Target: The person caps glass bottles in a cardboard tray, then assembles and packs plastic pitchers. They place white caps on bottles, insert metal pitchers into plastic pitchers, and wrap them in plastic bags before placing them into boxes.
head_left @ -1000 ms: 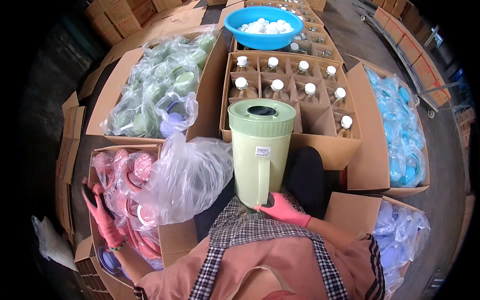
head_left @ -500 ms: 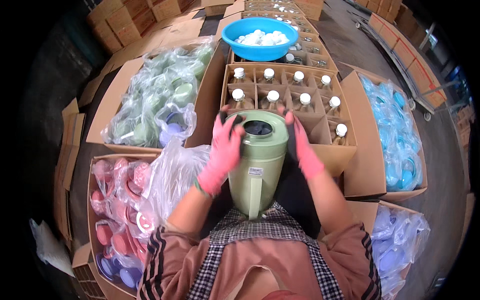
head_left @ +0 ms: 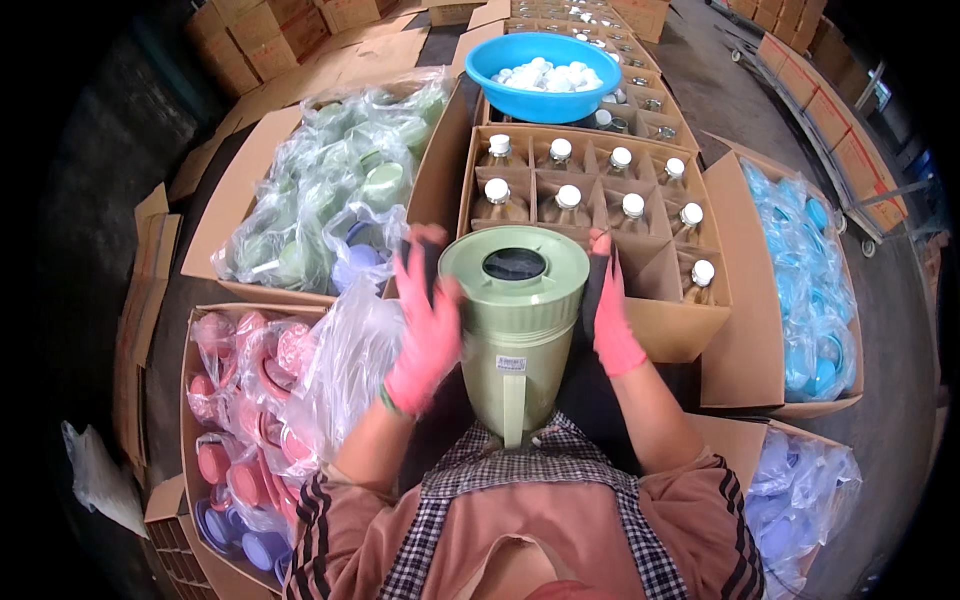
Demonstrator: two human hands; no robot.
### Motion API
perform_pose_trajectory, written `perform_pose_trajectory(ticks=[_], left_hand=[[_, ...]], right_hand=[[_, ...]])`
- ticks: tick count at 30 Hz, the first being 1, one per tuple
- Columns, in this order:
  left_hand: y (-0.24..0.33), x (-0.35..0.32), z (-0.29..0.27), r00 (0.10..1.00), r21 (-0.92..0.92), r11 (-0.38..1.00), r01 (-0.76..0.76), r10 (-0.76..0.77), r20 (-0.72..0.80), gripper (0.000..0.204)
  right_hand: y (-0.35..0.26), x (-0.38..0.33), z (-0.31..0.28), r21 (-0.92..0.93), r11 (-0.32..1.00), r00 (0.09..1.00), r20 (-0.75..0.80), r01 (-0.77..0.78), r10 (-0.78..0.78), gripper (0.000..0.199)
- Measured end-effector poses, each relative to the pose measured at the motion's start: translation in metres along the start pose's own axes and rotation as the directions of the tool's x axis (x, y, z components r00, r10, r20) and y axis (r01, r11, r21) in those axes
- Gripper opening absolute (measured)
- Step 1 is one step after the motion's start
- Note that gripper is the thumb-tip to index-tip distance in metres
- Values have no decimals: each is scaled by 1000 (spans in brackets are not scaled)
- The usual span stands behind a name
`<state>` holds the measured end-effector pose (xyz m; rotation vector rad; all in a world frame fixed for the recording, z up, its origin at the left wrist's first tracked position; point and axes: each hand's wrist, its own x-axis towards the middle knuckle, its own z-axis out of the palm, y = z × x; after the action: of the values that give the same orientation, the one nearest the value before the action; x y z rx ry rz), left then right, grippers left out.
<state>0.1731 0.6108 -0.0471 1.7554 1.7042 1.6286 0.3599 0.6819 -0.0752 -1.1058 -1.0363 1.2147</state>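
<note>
While clamped between two palms near the top, standing upright tight against the chest: green plastic jug (head_left: 515,340) with a round lid (head_left: 514,268), dark hole in the middle. Left hand (head_left: 428,320) in a pink glove, fingers spread wide and pressed flat on the jug's left side, a bit blurred. Right hand (head_left: 610,315), gloved too, fingers straight, flat on the jug's right side. So, holding the jug between them rather than curling round it.

Looks like seating or twisting that lid, can't tell which. Next bit calls for even pressure from both sides and keeping the jug straight.

Just beyond the jug: carton (head_left: 660,330) of white-capped bottles, further beyond a blue basin (head_left: 540,98). Left of the jug: clear plastic bag (head_left: 345,370).

Versus half a second back: roughly the same two-sided grip. Versus a second back: only the right hand at the jug's base, left hand away in the pink stuff to the jug's left.
</note>
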Motion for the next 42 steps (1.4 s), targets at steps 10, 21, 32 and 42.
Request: perform_pose_trajectory(ticks=[10,21,32,42], left_hand=[[25,61,-1,950,-48,959,-280,284,133,45],[-137,-15,73,676,-867,-388,314,-549,491,28],[-140,0,66,662,-955,-269,126,-694,283,38],[-119,11,14,877,-932,-313,185,-375,300,42]], right_hand=[[-101,50,11,355,919,901,323,169,-290,59],[123,124,-33,-916,79,839,393,394,377,48],[103,128,-35,-928,25,889,363,371,279,38],[-206,98,-14,-893,291,939,334,344,-85,51]])
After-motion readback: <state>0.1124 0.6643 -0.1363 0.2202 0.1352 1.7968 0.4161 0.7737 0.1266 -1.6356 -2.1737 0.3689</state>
